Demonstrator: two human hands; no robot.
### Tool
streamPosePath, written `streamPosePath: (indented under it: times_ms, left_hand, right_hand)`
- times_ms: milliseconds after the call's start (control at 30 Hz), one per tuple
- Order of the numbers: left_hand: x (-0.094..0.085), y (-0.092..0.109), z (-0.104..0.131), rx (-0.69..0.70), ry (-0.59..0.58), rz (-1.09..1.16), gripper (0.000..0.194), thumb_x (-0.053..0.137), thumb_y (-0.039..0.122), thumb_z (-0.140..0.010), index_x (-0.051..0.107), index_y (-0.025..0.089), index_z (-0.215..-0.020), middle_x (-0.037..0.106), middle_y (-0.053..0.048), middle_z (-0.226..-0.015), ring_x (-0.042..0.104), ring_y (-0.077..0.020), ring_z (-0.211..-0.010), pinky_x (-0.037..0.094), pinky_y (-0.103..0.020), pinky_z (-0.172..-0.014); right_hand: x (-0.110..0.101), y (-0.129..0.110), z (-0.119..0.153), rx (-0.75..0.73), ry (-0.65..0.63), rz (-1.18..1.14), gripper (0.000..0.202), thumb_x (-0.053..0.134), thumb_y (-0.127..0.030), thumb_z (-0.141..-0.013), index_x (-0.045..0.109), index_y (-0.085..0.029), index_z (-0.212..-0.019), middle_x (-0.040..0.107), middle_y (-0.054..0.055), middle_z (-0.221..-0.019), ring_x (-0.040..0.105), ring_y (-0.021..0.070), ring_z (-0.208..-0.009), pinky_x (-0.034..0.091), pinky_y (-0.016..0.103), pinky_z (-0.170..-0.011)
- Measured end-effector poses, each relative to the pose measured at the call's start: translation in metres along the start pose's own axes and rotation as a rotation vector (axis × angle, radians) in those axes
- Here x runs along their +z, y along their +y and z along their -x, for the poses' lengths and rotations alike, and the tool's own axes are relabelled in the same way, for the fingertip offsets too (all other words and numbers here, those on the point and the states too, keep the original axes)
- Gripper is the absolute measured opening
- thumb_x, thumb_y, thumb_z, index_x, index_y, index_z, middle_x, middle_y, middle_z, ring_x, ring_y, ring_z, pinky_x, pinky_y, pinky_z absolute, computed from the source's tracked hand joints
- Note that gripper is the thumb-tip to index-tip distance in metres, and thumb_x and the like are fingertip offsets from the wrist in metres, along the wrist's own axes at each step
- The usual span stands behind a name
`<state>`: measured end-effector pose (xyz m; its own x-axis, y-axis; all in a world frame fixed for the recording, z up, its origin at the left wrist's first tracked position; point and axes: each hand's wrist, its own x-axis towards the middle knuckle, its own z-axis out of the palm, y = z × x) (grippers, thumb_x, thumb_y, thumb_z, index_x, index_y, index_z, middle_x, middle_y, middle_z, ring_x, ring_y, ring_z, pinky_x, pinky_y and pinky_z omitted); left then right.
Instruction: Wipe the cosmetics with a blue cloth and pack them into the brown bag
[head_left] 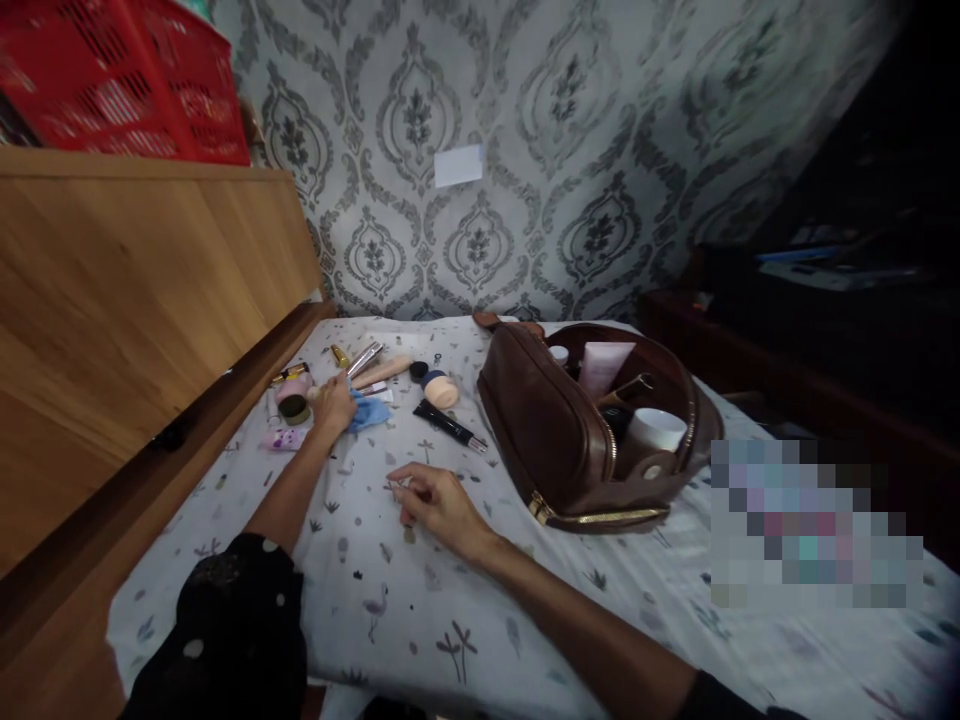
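My left hand (pixel 334 405) is among the cosmetics at the left, closed on a blue cloth (pixel 369 410) that spreads out to its right. A green-black round jar (pixel 294 409), a pink floral tube (pixel 283 439) and a silver tube (pixel 365 359) lie close around it. Over the sheet, my right hand (pixel 442 508) has thumb and forefinger drawn together; anything between them is too small to make out. Beyond it lie a black tube (pixel 450 427) with a silver end and a peach-coloured jar with a dark blue band (pixel 440 389).
To the right stands an unzipped brown leather bag (pixel 540 410) containing a pale pink tube (pixel 604 366) and a white jar (pixel 657 431). A wooden cabinet (pixel 150 270) with a red basket (pixel 124 85) borders the left. A patterned wall (pixel 517 240) rises behind. Something pixelated lies at the right.
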<state>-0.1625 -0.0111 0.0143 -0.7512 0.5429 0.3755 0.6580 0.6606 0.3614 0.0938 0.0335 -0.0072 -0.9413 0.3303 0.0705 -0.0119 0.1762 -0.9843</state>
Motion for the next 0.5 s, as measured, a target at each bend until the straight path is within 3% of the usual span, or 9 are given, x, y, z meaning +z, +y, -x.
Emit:
streamPosePath:
  times_ms: [133,233,400,500]
  left_hand:
    - [0.004,-0.014,-0.008,-0.004,-0.01,0.141,0.046,0.047,0.008,-0.079,0.068,0.017,-0.118,0.075,-0.007,-0.11,0.068,-0.0234,-0.105,0.052,-0.031,-0.093]
    - [0.004,-0.023,-0.016,-0.023,0.016,0.226,0.043,0.039,0.01,-0.083,0.071,0.015,-0.111,0.075,-0.005,-0.108,0.068,-0.0193,-0.1,0.053,-0.027,-0.087]
    - [0.008,-0.031,-0.048,-0.157,0.039,0.227,0.032,0.048,0.019,-0.091,0.07,0.013,-0.113,0.073,-0.006,-0.103,0.068,-0.0208,-0.094,0.056,-0.032,-0.083]
    - [0.01,-0.029,-0.074,-0.24,0.003,0.175,0.031,0.06,0.033,-0.096,0.063,0.015,-0.121,0.068,-0.009,-0.116,0.067,-0.0218,-0.102,0.057,-0.041,-0.088]
  right_hand:
    - [-0.013,0.003,0.006,-0.012,-0.063,-0.066,0.038,0.064,-0.043,-0.087,0.071,-0.013,-0.109,0.062,-0.001,-0.06,0.051,0.0104,-0.052,0.037,0.023,-0.056]
    - [-0.019,-0.001,0.008,0.025,-0.076,-0.138,0.047,0.067,-0.051,-0.084,0.071,-0.012,-0.108,0.06,-0.001,-0.059,0.05,0.0101,-0.052,0.035,0.023,-0.054]
    - [-0.018,-0.004,0.007,0.033,-0.082,-0.162,0.048,0.068,-0.055,-0.082,0.073,-0.013,-0.103,0.06,-0.001,-0.058,0.05,0.01,-0.053,0.035,0.023,-0.054]
    - [-0.017,-0.003,0.007,0.046,-0.083,-0.169,0.048,0.068,-0.055,-0.082,0.073,-0.012,-0.104,0.061,-0.001,-0.058,0.051,0.01,-0.052,0.036,0.023,-0.054]
